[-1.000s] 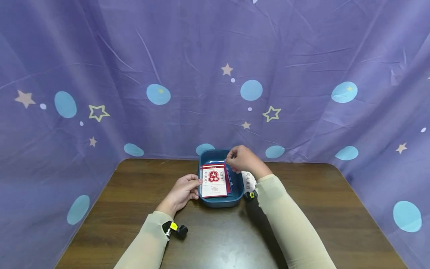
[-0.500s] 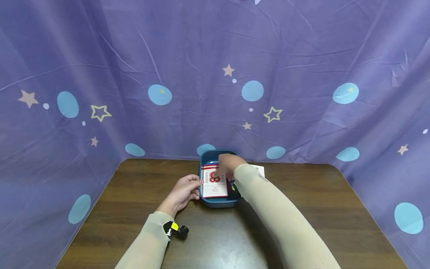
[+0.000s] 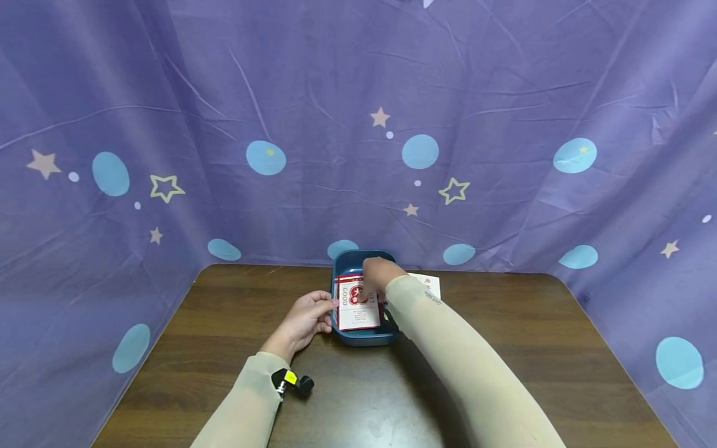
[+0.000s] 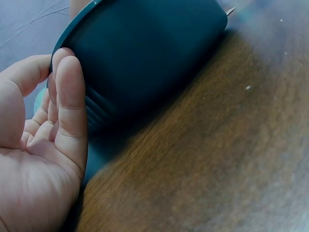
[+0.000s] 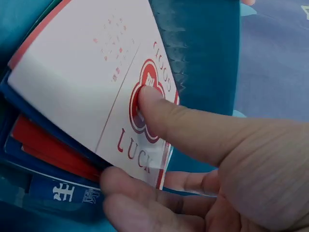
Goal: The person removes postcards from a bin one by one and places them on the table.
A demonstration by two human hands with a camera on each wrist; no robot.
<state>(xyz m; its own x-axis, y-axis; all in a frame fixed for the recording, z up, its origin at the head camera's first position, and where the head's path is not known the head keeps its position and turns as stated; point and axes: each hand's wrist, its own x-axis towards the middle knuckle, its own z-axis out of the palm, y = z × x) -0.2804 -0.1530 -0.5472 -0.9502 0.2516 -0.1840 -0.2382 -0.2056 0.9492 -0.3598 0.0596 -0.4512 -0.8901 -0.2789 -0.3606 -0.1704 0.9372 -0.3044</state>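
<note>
Overhanging blue bin (image 3: pixel 365 340), sleeve (image 3: pixel 454 348) part-hides white paper (image 3: pixel 430 282); left grip (image 3: pixel 306 317) pinches bin rim; GOOD LUCK card (image 5: pixel 72 77) lies within right grip (image 3: pixel 382 275), pinched.

Soft glare on the near tabletop (image 3: pixel 353 398)

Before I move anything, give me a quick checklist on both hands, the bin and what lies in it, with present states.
1. Bin standing upright on the table: ok.
2. Left hand holding the bin's side: ok, at the rim, with fingers against the outer wall.
3. Right hand on the GOOD LUCK card: ok, thumb on its face, fingers at its edge.
4. Only that card in the grip: cannot tell.
5. Contents neatly squared: not ok; a red piece and a blue piece stick out beneath.
6. White paper clear of the bin: cannot tell; the right sleeve hides part.
</note>
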